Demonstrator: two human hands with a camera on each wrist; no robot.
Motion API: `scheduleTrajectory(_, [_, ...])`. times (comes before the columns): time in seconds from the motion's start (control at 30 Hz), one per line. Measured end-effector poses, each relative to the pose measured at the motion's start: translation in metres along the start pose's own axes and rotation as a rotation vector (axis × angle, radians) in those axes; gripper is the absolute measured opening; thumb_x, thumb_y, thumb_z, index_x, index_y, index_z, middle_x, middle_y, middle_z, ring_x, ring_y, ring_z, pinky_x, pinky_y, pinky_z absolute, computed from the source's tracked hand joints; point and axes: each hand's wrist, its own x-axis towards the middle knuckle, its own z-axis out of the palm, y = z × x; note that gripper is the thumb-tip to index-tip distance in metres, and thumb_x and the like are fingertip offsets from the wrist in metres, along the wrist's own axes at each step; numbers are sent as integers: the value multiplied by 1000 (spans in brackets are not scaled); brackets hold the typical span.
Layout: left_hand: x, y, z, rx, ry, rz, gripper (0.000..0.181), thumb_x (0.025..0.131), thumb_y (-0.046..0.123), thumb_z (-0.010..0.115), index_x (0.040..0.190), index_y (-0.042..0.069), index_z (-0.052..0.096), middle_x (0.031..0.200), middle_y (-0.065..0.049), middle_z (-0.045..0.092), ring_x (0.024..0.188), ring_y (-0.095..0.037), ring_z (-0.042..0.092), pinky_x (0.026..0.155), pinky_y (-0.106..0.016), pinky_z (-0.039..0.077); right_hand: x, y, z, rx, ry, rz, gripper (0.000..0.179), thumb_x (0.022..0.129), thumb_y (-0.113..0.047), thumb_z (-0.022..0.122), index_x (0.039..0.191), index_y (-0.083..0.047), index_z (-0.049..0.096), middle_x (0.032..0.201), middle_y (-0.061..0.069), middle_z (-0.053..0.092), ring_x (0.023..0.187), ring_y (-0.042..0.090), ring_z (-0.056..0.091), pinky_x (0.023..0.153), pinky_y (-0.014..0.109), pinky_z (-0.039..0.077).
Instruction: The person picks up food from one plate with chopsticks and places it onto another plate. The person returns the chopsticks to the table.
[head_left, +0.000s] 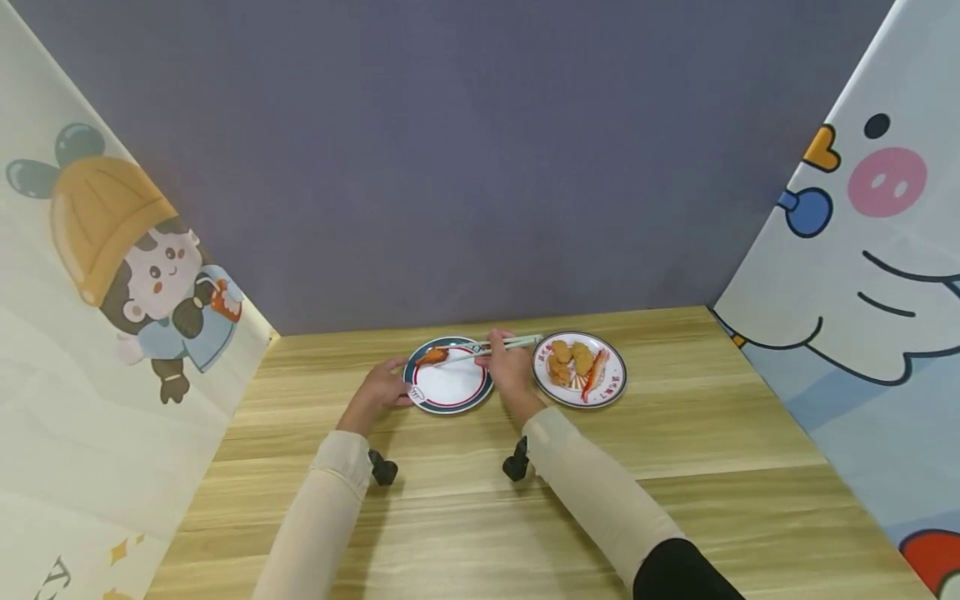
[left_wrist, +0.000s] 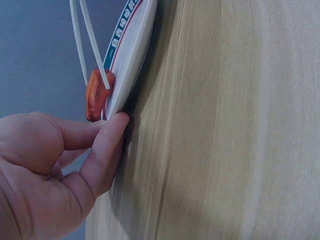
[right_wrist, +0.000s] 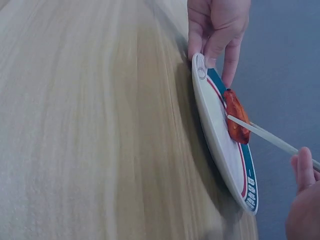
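My left hand [head_left: 384, 387] pinches the left rim of a white plate [head_left: 450, 389] with a dark teal and red border; in the left wrist view the thumb and fingers close on its edge. A reddish-brown chicken wing [right_wrist: 237, 117] lies at the plate's upper left. My right hand [head_left: 507, 367] holds a pair of pale chopsticks [right_wrist: 272, 138], reaching over the plate from the right. Their tips are at the chicken wing, one on either side of it in the right wrist view.
Right of my right hand sits a second plate [head_left: 607, 392] bearing several golden fried pieces [head_left: 560, 372] and a red-and-white shrimp-like piece [head_left: 596, 373]. A grey panel [head_left: 480, 167] rises behind the wooden table [head_left: 450, 517], and printed cartoon panels flank both sides.
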Motion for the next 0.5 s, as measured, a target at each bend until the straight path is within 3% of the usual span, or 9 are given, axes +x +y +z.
scheduleTrajectory(0.13, [0, -1, 0, 3, -7, 3, 68, 93, -9, 57, 156, 10, 39, 114, -22, 57, 70, -16, 65, 68, -28, 66, 0, -1, -1, -20, 37, 1, 32, 103, -24, 54, 112, 3, 68, 107, 35, 69, 52, 7, 68, 65, 43, 66])
scheduleTrajectory(0.3, [0, -1, -1, -37, -9, 1, 71, 91, -12, 56, 156, 9, 39, 107, -20, 57, 68, -16, 65, 66, -28, 66, 2, -2, -2, 31, 47, -3, 35, 103, -21, 53, 115, 10, 65, 106, 38, 68, 54, 13, 70, 68, 47, 65])
scheduleTrajectory(0.5, [0, 1, -2, -10, -8, -4, 69, 93, -11, 56, 157, 10, 39, 117, -23, 56, 70, -16, 66, 71, -31, 67, 2, -2, -4, 91, 57, -11, 32, 104, -19, 55, 113, 10, 66, 109, 42, 65, 60, 26, 74, 69, 46, 65])
